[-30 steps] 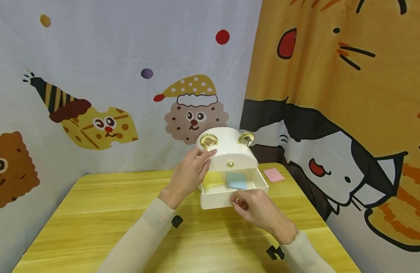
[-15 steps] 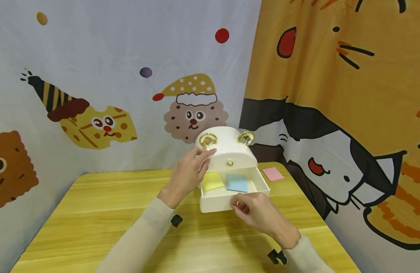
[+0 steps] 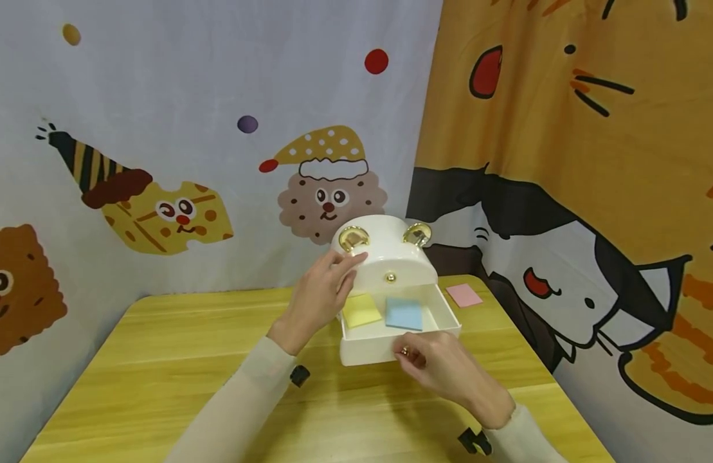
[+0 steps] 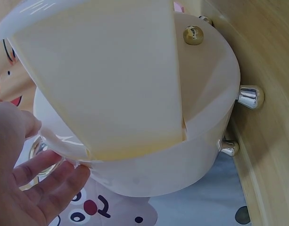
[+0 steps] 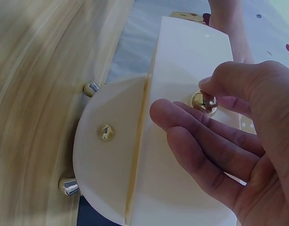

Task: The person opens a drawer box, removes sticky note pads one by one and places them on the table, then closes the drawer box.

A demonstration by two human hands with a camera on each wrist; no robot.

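A white rounded storage box [image 3: 382, 243] with gold ears stands at the back of the table. Its drawer [image 3: 364, 350] is pulled well out toward me. Inside the drawer lie a yellow sticky note pad [image 3: 362, 310] at left and a blue sticky note pad [image 3: 405, 314] at right. My right hand [image 3: 445, 370] pinches the drawer's gold knob [image 5: 205, 102] between thumb and fingers. My left hand [image 3: 318, 297] rests against the box's upper left side, its fingers loosely extended; the left wrist view shows fingertips touching the white shell.
A pink sticky note pad [image 3: 464, 296] lies on the wooden table [image 3: 177, 373], right of the box. Another gold knob [image 5: 106, 132] sits on the lower drawer front, above short metallic feet [image 4: 250, 97]. A cartoon-printed curtain [image 3: 177, 77] hangs close behind.
My right hand has drawn the drawer farther out toward me, and more of the yellow and blue pads shows. The left hand stays in place on the box.
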